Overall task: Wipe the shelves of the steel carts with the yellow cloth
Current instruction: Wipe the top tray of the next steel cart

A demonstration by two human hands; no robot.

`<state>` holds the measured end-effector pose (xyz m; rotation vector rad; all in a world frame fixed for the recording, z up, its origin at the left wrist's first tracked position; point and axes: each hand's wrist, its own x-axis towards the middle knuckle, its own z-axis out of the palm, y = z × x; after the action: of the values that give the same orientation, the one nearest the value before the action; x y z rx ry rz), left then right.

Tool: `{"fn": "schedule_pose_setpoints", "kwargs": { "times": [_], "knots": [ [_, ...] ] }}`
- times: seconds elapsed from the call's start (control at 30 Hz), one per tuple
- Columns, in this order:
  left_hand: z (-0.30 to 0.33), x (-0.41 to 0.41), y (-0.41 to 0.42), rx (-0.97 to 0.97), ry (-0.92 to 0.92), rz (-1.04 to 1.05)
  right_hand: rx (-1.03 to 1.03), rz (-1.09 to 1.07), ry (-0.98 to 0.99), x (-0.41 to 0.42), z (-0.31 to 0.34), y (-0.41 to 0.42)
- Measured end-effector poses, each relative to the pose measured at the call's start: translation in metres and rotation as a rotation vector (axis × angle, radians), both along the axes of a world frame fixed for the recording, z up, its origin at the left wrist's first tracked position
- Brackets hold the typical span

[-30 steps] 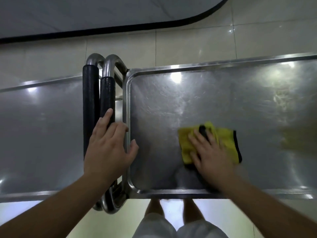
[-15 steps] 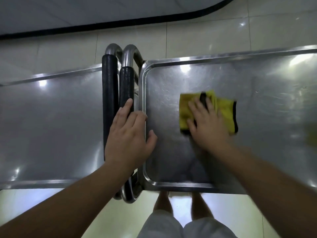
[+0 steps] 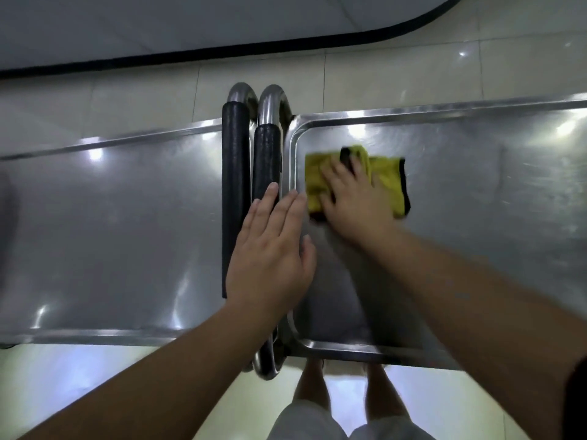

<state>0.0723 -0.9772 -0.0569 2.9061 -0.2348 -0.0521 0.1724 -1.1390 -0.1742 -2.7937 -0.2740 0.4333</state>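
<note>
The right hand [image 3: 355, 198] has slid the yellow cloth [image 3: 386, 182] from mid-shelf toward the far-left corner

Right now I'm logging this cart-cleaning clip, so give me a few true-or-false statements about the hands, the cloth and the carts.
1. The right hand presses the yellow cloth flat on the right cart's top shelf. True.
2. The left hand holds a second cloth. False: it holds nothing and rests open over the foam-covered cart handles.
3. The cloth lies near the shelf's left rim. True.
4. Bottles stand on the left cart's shelf. False: none show on it.
</note>
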Motion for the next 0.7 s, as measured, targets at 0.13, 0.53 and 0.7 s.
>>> {"fn": "schedule_pose_setpoints", "kwargs": {
  "times": [0.13,0.53,0.7],
  "knots": [
    [-0.001,0.000,0.000,-0.030,0.003,0.025,-0.039,-0.067,0.081,0.091,0.005,0.022],
    [0.002,-0.002,-0.001,-0.058,-0.013,0.054,0.096,0.183,0.051,-0.204,0.003,0.035],
    [0.003,-0.002,-0.002,-0.049,-0.023,0.071,0.065,0.193,0.078,-0.253,0.003,0.004]
  ]
}}
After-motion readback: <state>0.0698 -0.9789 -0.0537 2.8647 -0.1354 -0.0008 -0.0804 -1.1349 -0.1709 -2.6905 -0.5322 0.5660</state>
